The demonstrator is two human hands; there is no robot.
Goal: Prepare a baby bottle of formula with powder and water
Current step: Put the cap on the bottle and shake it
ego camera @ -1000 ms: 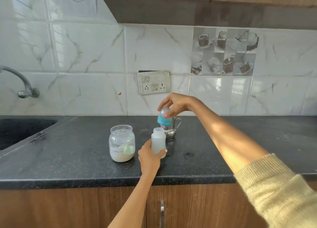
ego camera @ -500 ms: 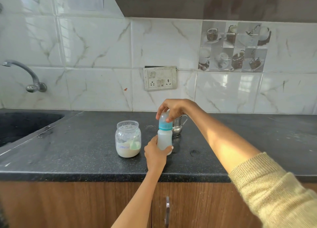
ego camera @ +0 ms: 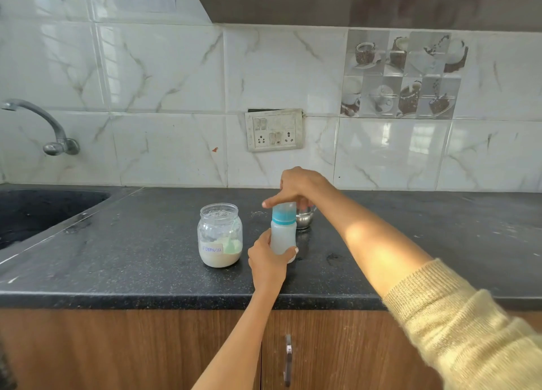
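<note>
Blue cap (ego camera: 283, 213) gripped from above by right hand (ego camera: 296, 186) (screwing on, likely); left hand (ego camera: 268, 257) wraps bottle (ego camera: 283, 237), steadying it mid-worktop (ego camera: 146, 252).

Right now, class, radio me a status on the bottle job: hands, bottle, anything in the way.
Left hand grips bottle body, upright on counter. Right hand on blue cap, seated on neck. Formula jar left, apart; steel cup behind.

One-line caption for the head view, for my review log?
Left hand holds the baby bottle on the counter while right hand grips its blue cap, beside the formula jar.
</note>
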